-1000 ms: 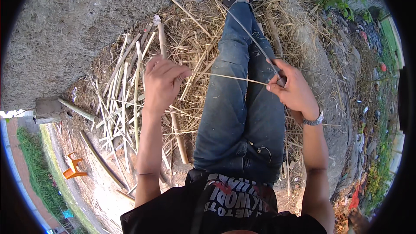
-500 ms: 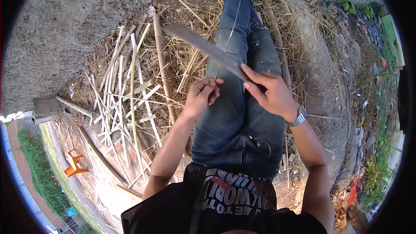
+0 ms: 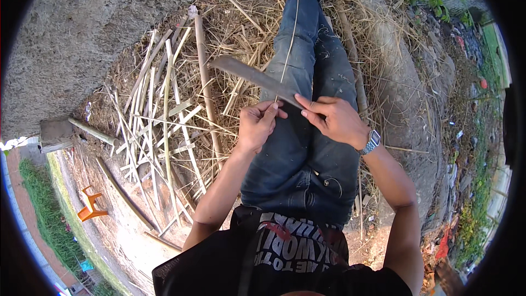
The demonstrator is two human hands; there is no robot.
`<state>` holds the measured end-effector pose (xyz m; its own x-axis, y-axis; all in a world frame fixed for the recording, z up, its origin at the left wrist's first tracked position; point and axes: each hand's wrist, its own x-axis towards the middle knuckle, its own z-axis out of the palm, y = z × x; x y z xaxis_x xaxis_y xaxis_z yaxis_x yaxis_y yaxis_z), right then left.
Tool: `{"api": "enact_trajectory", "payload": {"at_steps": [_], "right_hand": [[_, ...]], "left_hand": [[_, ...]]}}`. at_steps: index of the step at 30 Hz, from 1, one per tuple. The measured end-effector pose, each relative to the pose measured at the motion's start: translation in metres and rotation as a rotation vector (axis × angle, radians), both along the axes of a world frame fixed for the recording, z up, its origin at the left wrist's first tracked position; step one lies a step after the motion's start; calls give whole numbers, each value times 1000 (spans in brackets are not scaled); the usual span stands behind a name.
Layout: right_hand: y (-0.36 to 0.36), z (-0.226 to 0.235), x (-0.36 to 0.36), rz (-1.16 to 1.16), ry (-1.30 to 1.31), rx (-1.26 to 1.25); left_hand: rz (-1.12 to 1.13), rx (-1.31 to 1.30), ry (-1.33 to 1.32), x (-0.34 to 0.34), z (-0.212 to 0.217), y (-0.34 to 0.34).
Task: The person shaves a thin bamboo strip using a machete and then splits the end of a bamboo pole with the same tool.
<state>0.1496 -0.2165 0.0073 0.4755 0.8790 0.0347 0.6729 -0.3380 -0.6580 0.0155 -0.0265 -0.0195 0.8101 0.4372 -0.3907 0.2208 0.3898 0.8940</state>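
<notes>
The work in hand appears to be the dressing of a thin pale strip [image 3: 290,44], probably split bamboo, with a long flat-bladed knife [image 3: 246,75]; the step looks like setting the blade to the strip near its close end. That strip lies along the jeans [image 3: 276,159], running from the left hand [image 3: 257,125] to just past twelve o'clock, toward the feet.

The left thumb and forefinger are pinched together on the strip's near end, the other fingers curled in. The right hand [image 3: 341,123], at about three o'clock from the left one, grips the knife at the blade's root, thumb and forefinger laid along it; the handle itself is hidden. The blade points to ten o'clock and crosses over the strip just beyond the left fingertips. Whether its edge bites or merely rests there, I cannot tell.

The next move, as I judge it, calls for a firm left pinch, a shallow, steady blade angle and fingertips kept clear of the edge.

At nine o'clock from the left hand lies a loose heap of split strips [image 3: 153,115]; a round pole [image 3: 203,66] lies at about ten.
</notes>
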Motion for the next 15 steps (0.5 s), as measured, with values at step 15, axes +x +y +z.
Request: {"api": "enact_trajectory", "payload": {"at_steps": [15], "right_hand": [[-4, 5, 3, 159, -94, -23]], "left_hand": [[-76, -12, -16, -27, -8, 5]]}}
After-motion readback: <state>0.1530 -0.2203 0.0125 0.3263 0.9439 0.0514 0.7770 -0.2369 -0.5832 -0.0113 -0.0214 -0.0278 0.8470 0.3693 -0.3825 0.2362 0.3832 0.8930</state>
